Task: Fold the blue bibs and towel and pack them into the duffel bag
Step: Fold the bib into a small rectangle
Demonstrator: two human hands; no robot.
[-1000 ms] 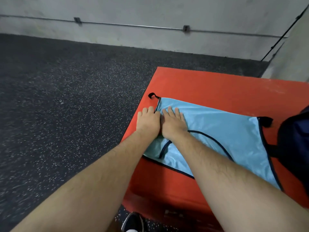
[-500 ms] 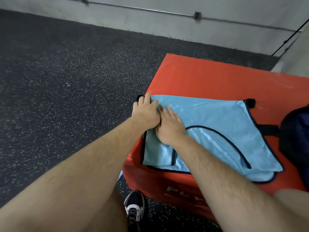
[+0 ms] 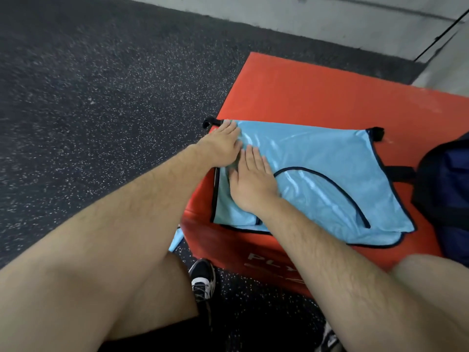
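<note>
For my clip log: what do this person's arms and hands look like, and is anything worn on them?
The left forearm and right forearm are bare and hairy, with no sleeves in view. The left hand and right hand wear no gloves, and no watch, ring or wristband shows on either.

even indoor light, glare on blue bib, wide-angle edge warping

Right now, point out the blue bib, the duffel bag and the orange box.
blue bib (image 3: 330,148): head view, its flat top panel.
duffel bag (image 3: 451,194): head view, its dark blue side.
orange box (image 3: 317,92): head view, its bare top surface.
</note>
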